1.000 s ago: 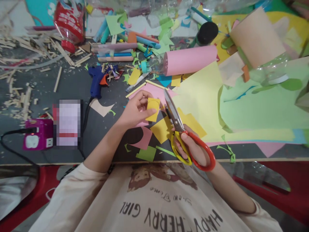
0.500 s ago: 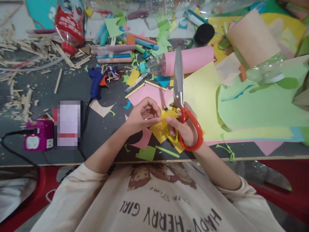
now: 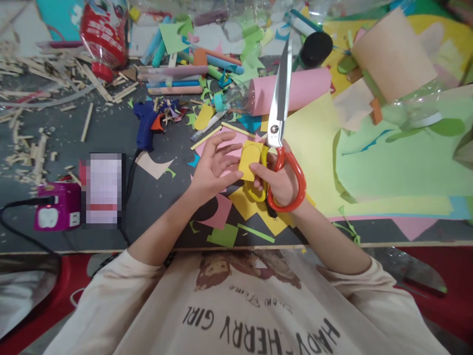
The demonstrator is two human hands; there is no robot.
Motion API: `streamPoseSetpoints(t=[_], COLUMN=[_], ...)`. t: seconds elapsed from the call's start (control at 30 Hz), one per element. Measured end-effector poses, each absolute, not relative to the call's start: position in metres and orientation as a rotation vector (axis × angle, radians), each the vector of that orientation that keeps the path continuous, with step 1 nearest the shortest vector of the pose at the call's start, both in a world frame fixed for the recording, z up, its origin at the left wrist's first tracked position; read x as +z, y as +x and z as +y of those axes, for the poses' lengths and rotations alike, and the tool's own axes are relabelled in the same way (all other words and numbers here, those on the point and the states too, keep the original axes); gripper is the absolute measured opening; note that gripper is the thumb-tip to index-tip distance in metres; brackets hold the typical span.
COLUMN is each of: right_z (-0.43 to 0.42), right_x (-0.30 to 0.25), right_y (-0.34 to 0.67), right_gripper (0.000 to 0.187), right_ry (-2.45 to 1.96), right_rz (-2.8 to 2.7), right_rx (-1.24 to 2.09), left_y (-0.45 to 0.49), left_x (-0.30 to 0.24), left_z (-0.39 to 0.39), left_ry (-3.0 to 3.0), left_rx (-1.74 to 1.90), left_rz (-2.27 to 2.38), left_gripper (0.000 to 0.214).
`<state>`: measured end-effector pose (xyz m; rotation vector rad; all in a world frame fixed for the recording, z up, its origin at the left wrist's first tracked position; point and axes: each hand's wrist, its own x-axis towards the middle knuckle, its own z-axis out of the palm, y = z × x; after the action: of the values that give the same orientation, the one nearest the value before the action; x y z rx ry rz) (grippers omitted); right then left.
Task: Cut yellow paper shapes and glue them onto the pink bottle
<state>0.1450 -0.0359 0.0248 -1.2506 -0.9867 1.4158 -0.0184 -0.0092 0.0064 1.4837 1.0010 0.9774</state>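
My right hand [image 3: 283,180] is closed around a pair of scissors [image 3: 278,111], with red and yellow handles and long metal blades pointing away from me. Between its thumb and fingers it also pinches a small yellow paper piece [image 3: 249,165], held upright with a faint curved line near the top. My left hand [image 3: 216,167] is at the paper's left edge, fingers spread and thumb tip by its lower corner; whether it touches cannot be made out. Below lie yellow paper scraps [image 3: 242,201], a pink scrap [image 3: 220,211] and a green scrap [image 3: 223,235].
A blue glue gun [image 3: 145,125] lies to the left, near a purple power adapter [image 3: 57,207]. Wood sticks [image 3: 87,122] litter the far left. Beyond my hands are a pink-wrapped bottle [image 3: 291,91] and a red-labelled bottle [image 3: 104,37]. Large green sheets [image 3: 402,167] cover the right.
The yellow paper has turned from nearly flat to facing me. My left hand's fingers have spread out. The scissors have tilted, their blades now leaning to the right.
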Motion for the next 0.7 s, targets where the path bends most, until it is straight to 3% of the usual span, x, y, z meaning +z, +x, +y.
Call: streamPoseSetpoints(t=[0.2, 0.43, 0.7], right_z=[-0.043, -0.042, -0.038], right_x=[0.024, 0.021, 0.022], right_y=[0.142, 0.148, 0.154], right_gripper=[0.048, 0.037, 0.037], right_ry=[-1.241, -1.234, -1.243], right_rz=[-0.957, -1.006, -0.983], right_rx=[1.392, 1.279, 1.266], left_y=[-0.013, -0.009, -0.012], left_x=[0.015, 0.023, 0.028], left_z=[-0.015, -0.019, -0.017], left_ry=[1.257, 1.180, 1.118], left_rx=[0.658, 0.551, 0.416], left_rz=[0.984, 1.027, 0.959], left_gripper=[0.041, 0.040, 0.043])
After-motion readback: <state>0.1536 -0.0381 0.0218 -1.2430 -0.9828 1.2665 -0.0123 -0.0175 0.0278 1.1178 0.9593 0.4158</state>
